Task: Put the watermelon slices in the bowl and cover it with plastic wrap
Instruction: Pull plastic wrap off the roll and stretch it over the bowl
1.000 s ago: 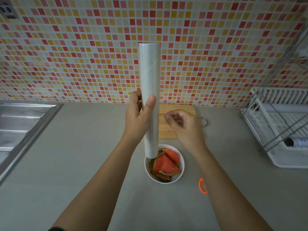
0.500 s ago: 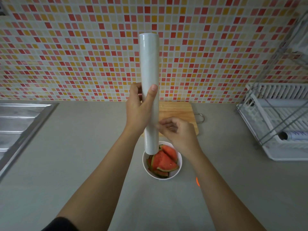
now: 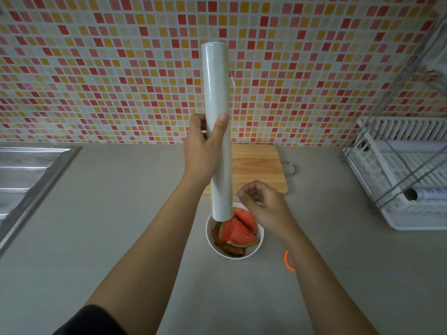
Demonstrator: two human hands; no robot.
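Observation:
A white bowl point(image 3: 260, 243) on the grey counter holds several red watermelon slices point(image 3: 238, 233) with green rind. Above it my left hand point(image 3: 200, 151) grips a long white roll of plastic wrap point(image 3: 215, 93) at its middle and holds it upright, its lower end just over the bowl's left rim. A thin strip of clear film stands off the roll's right side. My right hand point(image 3: 266, 204) is to the right of the roll's lower end, above the bowl, with thumb and fingertips pinched together on the film's loose edge.
A wooden cutting board point(image 3: 256, 165) with a metal loop lies behind the bowl against the tiled wall. A steel sink point(image 3: 29, 175) is at the left. A white dish rack point(image 3: 399, 189) at the right holds another roll point(image 3: 425, 193). A small orange ring point(image 3: 287, 261) lies by my right wrist.
My right hand went to the roll, pinched at its surface, then drew down and right, away from it. The left hand keeps the roll upright.

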